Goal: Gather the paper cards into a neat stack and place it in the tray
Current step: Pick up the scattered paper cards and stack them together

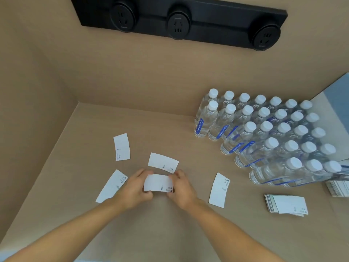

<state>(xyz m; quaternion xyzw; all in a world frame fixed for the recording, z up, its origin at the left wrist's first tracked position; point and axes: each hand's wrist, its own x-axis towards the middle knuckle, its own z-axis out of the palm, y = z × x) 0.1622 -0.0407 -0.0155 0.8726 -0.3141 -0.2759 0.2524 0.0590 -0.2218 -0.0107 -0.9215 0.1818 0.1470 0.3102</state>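
Both hands hold a white paper card (158, 182) just above the tan table: my left hand (134, 188) grips its left end, my right hand (182, 189) its right end. More white cards lie loose around them: one (163, 162) just beyond the held card, one (121, 147) further back left, one (111, 186) partly under my left wrist, and one (219, 190) to the right. A stack of cards (286, 205) rests at the right. No tray is in view.
A block of several clear water bottles (264, 133) with white caps fills the right back of the table. Another pile of cards (338, 188) sits at the right edge. A black socket strip (177, 23) is on the wall.
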